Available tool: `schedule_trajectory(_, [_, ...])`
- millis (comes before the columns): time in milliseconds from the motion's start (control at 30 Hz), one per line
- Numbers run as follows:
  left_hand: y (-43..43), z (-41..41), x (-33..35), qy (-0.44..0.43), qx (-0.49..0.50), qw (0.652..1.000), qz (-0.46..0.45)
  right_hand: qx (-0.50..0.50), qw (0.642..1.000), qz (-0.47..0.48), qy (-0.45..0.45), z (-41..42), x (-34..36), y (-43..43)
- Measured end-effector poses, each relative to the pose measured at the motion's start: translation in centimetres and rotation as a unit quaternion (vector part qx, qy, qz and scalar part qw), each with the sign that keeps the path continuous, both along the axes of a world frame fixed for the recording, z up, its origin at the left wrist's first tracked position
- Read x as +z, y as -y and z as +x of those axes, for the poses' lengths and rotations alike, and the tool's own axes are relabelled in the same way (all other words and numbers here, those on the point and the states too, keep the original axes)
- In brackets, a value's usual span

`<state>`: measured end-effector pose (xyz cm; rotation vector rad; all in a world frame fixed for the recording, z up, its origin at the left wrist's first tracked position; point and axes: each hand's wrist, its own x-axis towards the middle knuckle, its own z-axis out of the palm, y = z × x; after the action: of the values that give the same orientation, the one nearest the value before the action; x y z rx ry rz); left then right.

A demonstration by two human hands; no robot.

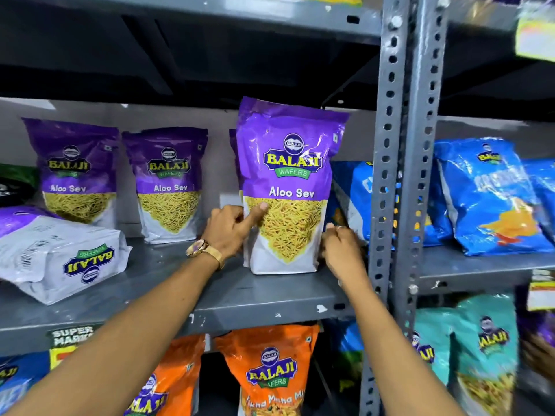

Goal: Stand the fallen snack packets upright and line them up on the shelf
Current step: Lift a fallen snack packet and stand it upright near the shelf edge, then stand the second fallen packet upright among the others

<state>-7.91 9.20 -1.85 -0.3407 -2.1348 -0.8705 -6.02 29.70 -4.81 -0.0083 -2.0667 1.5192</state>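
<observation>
Purple packet (288, 187), "BALAJI WAFERS Aloo Sev": upright on grey shelf (240, 292), left hand (231, 229) and right hand (341, 250) clasping its sides. Two matching packets (75, 172) upright left of it; fallen packet (57, 253) farther left.

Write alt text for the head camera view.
Two hands, left hand and right hand, steady an upright purple Aloo Sev packet on a grey metal shelf. Two matching packets stand further left, and one fallen packet lies flat at the shelf's left end.
</observation>
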Motion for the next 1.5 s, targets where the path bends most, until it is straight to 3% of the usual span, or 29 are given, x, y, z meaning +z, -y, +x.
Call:
schedule_trajectory(133, [-0.2, 1.0, 0.2, -0.004, -0.024, 1.000, 0.017, 0.034, 0.999, -0.025, 0.008, -3.2, -1.5, -1.5])
schedule_trajectory(567, [0.6, 1.3, -0.2, 0.055, -0.051, 0.997, -0.003, 0.070, 0.997, -0.019, -0.003, 1.3, -0.5, -0.6])
schedule_trajectory(633, [1.3, 2.1, 0.0, 0.029, 0.009, 0.997, -0.072, 0.042, 0.998, 0.014, -0.052, 2.4, -0.3, -0.4])
schedule_trajectory(733, [3.6, 4.5, 0.3, -0.070, 0.109, 0.975, -0.182, -0.059, 0.974, 0.059, -0.211, 4.4, 0.6, 1.2])
schedule_trajectory(833, [6.7, 7.9, 1.2, -0.144, 0.148, 0.961, -0.185, -0.088, 0.925, 0.064, -0.364, 6.9, 2.9, 5.9])
schedule_trajectory(900, [9.3, 9.8, 2.2, -0.145, 0.158, 0.965, -0.149, -0.045, 0.910, 0.084, -0.402, 7.8, 4.8, 10.6])
schedule_trajectory(967, [12.4, 10.8, 3.7, -0.083, 0.157, 0.975, -0.136, 0.055, 0.924, 0.102, -0.363, 7.7, 6.7, 15.6])
schedule_trajectory(1100, [18.5, 12.2, 5.8, 0.080, 0.198, 0.965, -0.150, 0.209, 0.939, 0.216, -0.169, 3.9, 8.5, 24.9])
schedule_trajectory(1300, [27.4, 15.0, 3.7, 0.235, 0.274, 0.928, -0.097, 0.307, 0.905, 0.287, 0.061, -0.8, 8.2, 33.1])
schedule_trajectory(1400, [29.1, 16.0, 2.1, 0.358, 0.214, 0.909, -0.006, 0.307, 0.871, 0.353, 0.148, -1.2, 7.7, 34.1])
schedule_trajectory(1500, [28.6, 16.4, 1.5, 0.390, 0.162, 0.904, 0.063, 0.403, 0.834, 0.293, 0.235, -1.4, 6.5, 34.0])
